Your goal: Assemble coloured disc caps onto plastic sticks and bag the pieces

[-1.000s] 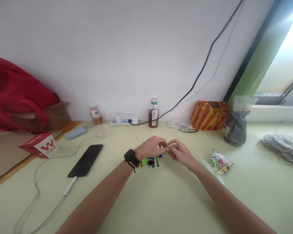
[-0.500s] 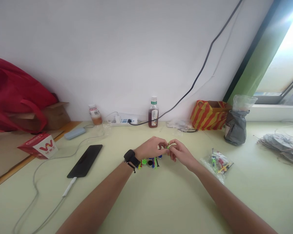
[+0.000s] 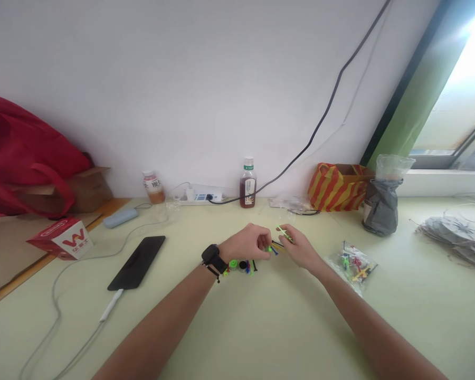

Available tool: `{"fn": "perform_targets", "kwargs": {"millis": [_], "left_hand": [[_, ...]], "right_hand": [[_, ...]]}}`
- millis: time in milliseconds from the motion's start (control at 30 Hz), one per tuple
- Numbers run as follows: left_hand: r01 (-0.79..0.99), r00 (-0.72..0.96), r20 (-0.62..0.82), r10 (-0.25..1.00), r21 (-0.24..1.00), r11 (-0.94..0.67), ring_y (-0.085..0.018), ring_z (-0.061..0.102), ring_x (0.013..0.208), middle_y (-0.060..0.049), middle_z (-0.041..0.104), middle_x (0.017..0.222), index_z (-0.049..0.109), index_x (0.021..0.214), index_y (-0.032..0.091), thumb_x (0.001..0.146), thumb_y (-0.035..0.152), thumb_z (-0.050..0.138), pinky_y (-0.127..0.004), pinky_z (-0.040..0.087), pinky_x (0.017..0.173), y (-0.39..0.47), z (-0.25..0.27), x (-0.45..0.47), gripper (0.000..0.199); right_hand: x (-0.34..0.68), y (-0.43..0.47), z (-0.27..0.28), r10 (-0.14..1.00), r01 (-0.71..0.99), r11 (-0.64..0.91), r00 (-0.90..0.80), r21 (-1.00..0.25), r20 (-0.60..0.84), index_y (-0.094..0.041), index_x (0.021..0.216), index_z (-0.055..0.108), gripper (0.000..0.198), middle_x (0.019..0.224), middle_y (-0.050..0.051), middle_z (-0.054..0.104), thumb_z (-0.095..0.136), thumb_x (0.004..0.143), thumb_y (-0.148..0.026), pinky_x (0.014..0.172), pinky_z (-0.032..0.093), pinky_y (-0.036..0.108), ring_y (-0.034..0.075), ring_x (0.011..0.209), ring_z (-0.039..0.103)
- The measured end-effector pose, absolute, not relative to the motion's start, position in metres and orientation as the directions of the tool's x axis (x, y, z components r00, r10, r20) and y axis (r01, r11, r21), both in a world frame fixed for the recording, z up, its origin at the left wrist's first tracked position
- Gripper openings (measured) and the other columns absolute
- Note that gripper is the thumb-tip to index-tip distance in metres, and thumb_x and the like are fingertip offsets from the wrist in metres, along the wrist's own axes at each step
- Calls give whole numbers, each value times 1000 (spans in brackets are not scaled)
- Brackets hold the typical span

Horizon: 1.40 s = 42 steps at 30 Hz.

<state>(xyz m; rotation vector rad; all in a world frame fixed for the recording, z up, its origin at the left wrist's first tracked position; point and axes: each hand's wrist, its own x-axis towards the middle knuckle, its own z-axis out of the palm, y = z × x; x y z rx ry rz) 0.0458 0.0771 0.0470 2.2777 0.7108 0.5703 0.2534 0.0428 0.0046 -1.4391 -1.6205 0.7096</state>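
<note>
My left hand [image 3: 248, 241], with a black watch [image 3: 211, 255] on its wrist, is closed in a pinch on a small green plastic piece [image 3: 268, 248]; its exact kind is too small to make out. In my right hand [image 3: 301, 249], thumb and fingertips grip a thin bright green plastic stick [image 3: 283, 231], which points up and left. The two hands are apart. Between them lie dark, blue and yellow thin sticks [image 3: 276, 246]. Below my left hand are a round green piece [image 3: 233, 264], a round black piece [image 3: 243, 265] and several coloured sticks [image 3: 252, 267], partly covered by the hand.
To the right lies a clear bag [image 3: 354, 264] of coloured plastic parts. A black phone [image 3: 138, 263] with its cable is on the left, near a red and white box [image 3: 61, 238]. Along the wall stand a dark drink bottle [image 3: 247, 187], a power strip [image 3: 201, 197] and a striped bag [image 3: 336, 187].
My hands have come apart. The right has moved slightly right with the green stick, while the left keeps a small green piece. Thin sticks now show between them.
</note>
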Motion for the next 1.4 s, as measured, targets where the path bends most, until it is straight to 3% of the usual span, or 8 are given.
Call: {"fn": "perform_targets", "kwargs": {"millis": [133, 267, 400, 500, 767, 967, 1200, 1400], "left_hand": [[341, 803, 109, 585, 721, -603, -15, 65, 68, -1, 69, 73, 75, 86, 16, 69, 18, 72, -24, 50, 62, 78, 42, 47, 17], [367, 828, 65, 557, 688, -626, -16, 65, 70, -1, 71, 77, 74, 82, 17, 66, 22, 78, -25, 50, 61, 77, 40, 49, 17], [379, 854, 79, 515, 583, -719, -19, 64, 76, -1, 73, 79, 80, 85, 22, 69, 23, 80, -28, 49, 69, 76, 40, 51, 16], [379, 856, 115, 504, 522, -764, -24, 64, 92, -4, 74, 89, 82, 82, 24, 69, 26, 83, -31, 48, 80, 79, 39, 51, 13], [424, 825, 160, 543, 462, -779, -27, 58, 106, -5, 70, 109, 81, 89, 26, 74, 27, 82, -34, 46, 89, 86, 35, 43, 15], [447, 791, 187, 582, 472, -760, -26, 59, 105, -4, 70, 106, 76, 99, 24, 76, 35, 82, -34, 46, 91, 88, 37, 42, 26], [465, 765, 220, 605, 460, -756, -25, 60, 106, -4, 71, 109, 74, 104, 24, 83, 34, 77, -33, 46, 93, 88, 38, 41, 24], [490, 788, 154, 596, 429, -759, -26, 59, 110, -4, 73, 115, 74, 109, 24, 83, 42, 77, -34, 47, 91, 88, 33, 41, 32]], "right_hand": [[261, 46, -7, 951, 622, 276, -65, -733, 303, -19, 132, 58, 46, 94, 5, 66, 51, 88, -31, 75, 49, 34, 20, 78, 61], [266, 44, -5, 930, 687, 356, -197, -633, 310, -22, 125, 64, 39, 110, 8, 69, 53, 88, -25, 78, 50, 35, 21, 87, 64], [280, 49, 4, 905, 711, 393, -189, -582, 380, -22, 108, 67, 23, 105, 7, 70, 51, 91, -25, 74, 49, 34, 21, 82, 62], [297, 56, 4, 901, 766, 356, -130, -535, 413, -22, 99, 66, 19, 99, 7, 71, 51, 89, -22, 77, 48, 35, 22, 85, 63], [315, 60, -9, 946, 843, 297, -196, -449, 257, -23, 92, 71, 14, 96, 8, 72, 61, 88, -32, 86, 47, 37, 25, 96, 64], [310, 58, -2, 965, 854, 234, -146, -465, 217, -22, 86, 64, 5, 94, 6, 71, 61, 84, -26, 79, 45, 32, 23, 93, 64], [311, 58, 4, 968, 885, 125, -10, -449, 250, -23, 80, 54, 8, 86, 3, 71, 61, 78, -21, 64, 37, 28, 18, 69, 58], [306, 57, 6, 954, 765, 170, 32, -621, 300, -24, 79, 52, 16, 82, 1, 68, 66, 78, -33, 57, 39, 29, 16, 59, 54]]}}
